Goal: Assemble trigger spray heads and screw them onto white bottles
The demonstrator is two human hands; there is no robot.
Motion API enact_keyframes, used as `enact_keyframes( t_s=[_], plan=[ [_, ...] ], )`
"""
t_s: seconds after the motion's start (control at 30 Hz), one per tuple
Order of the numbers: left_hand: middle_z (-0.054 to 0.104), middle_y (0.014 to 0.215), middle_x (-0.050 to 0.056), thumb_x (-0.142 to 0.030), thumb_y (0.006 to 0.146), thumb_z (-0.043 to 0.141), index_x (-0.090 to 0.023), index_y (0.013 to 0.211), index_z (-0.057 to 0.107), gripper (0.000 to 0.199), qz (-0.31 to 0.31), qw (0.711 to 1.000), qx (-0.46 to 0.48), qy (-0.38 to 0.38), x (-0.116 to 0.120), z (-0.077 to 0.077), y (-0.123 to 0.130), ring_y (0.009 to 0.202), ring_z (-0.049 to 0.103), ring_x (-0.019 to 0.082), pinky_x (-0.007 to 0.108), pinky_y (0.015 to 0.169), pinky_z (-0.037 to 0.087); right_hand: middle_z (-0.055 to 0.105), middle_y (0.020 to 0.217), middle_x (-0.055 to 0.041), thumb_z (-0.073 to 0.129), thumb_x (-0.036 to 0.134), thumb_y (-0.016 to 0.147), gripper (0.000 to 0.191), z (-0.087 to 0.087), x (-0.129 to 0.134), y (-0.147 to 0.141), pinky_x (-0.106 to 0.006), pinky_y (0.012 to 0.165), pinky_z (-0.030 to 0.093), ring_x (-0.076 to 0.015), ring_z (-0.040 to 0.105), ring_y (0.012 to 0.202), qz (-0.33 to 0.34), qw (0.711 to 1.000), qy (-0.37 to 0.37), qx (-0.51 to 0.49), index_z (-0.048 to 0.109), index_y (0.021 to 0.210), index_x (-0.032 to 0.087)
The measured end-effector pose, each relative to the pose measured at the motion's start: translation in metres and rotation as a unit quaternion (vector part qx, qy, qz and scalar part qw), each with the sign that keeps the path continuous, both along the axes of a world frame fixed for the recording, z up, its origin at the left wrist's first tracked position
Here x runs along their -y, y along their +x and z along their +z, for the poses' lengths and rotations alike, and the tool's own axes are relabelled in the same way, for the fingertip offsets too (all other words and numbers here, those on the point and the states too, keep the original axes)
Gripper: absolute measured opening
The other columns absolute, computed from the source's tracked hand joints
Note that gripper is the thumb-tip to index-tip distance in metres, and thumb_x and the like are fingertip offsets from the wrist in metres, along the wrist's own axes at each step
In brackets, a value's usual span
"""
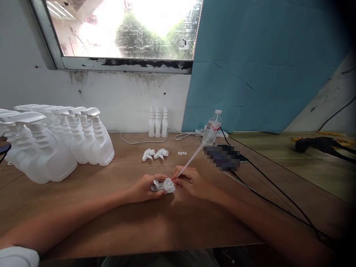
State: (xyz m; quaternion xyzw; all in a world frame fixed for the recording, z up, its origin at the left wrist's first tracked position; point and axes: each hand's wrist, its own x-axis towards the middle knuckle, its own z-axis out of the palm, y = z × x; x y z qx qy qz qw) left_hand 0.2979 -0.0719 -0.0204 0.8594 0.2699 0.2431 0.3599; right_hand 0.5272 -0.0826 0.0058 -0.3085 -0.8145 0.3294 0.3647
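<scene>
My left hand (pixel 147 188) is closed around a white trigger spray head (pixel 168 185), whose round collar faces up and to the right. A thin whitish dip tube (pixel 191 158) is pinched near its lower end in my right hand (pixel 191 181). The tube slants up to the right, its lower end close beside the collar; whether it touches is hidden by my fingers. Beyond my hands lie two more white spray heads (pixel 161 154) and two small white ring washers (pixel 182 153) on the brown table (pixel 125 230).
Several white spray bottles (pixel 63 148) with heads on stand at the left. Three slim white bottles (pixel 158 122) stand by the wall. At the right are a clear water bottle (pixel 213 128), a blurred-out dark device (pixel 222 157) and black cables (pixel 275 194).
</scene>
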Motion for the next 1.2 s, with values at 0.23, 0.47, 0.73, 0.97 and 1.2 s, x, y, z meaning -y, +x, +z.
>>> enact_keyframes(
  t_s=[0.23, 0.47, 0.73, 0.97, 1.2],
  plan=[
    [0.065, 0.104, 0.006, -0.032, 0.083, 0.058, -0.012, 0.114, 0.058, 0.036, -0.002, 1.0, 0.003, -0.011, 0.001, 0.005, 0.002, 0.084, 0.058, 0.014, 0.02, 0.074, 0.043, 0.053, 0.059, 0.0033, 0.054, 0.025, 0.086, 0.016, -0.007, -0.008, -0.005, -0.023, 0.052, 0.041, -0.0102, 0.05, 0.052, 0.007, 0.998, -0.058, -0.026, 0.05, 0.072, 0.018],
    [0.066, 0.097, 0.005, -0.036, 0.083, 0.059, -0.012, 0.114, 0.059, 0.039, 0.006, 1.0, 0.003, -0.018, 0.001, 0.005, 0.003, 0.077, 0.056, 0.013, 0.02, 0.07, 0.041, 0.052, 0.057, 0.0039, 0.056, 0.033, 0.086, 0.021, -0.009, -0.011, -0.008, -0.023, 0.051, 0.04, -0.0102, 0.05, 0.049, 0.02, 0.998, -0.059, -0.006, 0.05, 0.071, 0.018],
    [0.065, 0.086, 0.002, -0.036, 0.079, 0.063, -0.012, 0.112, 0.059, 0.04, 0.029, 0.999, 0.02, -0.028, 0.001, 0.003, 0.003, 0.073, 0.054, 0.012, 0.02, 0.068, 0.042, 0.053, 0.061, 0.002, 0.055, 0.038, 0.088, 0.026, -0.011, -0.008, -0.014, -0.024, 0.054, 0.042, -0.0111, 0.051, 0.054, -0.007, 0.999, -0.047, 0.008, 0.054, 0.073, 0.018],
    [0.065, 0.103, 0.009, -0.042, 0.074, 0.071, -0.013, 0.113, 0.053, 0.052, 0.031, 0.967, 0.154, -0.2, -0.011, -0.004, 0.007, 0.093, 0.061, 0.018, 0.029, 0.084, 0.045, 0.059, 0.087, -0.005, 0.055, 0.036, 0.089, 0.02, -0.008, -0.006, 0.003, -0.027, 0.063, 0.048, -0.0152, 0.055, 0.071, -0.097, 0.975, 0.185, 0.07, 0.056, 0.1, 0.02],
    [0.062, 0.105, 0.006, -0.049, 0.076, 0.068, -0.017, 0.121, 0.051, 0.057, -0.03, 0.975, 0.119, -0.183, -0.019, 0.041, 0.026, 0.102, 0.058, 0.02, 0.033, 0.092, 0.045, 0.054, 0.131, -0.014, 0.053, 0.028, 0.09, 0.041, 0.0, -0.017, 0.019, -0.043, 0.091, 0.046, -0.0268, 0.055, 0.112, -0.045, 0.847, 0.468, 0.247, 0.046, 0.13, 0.022]
  ],
)
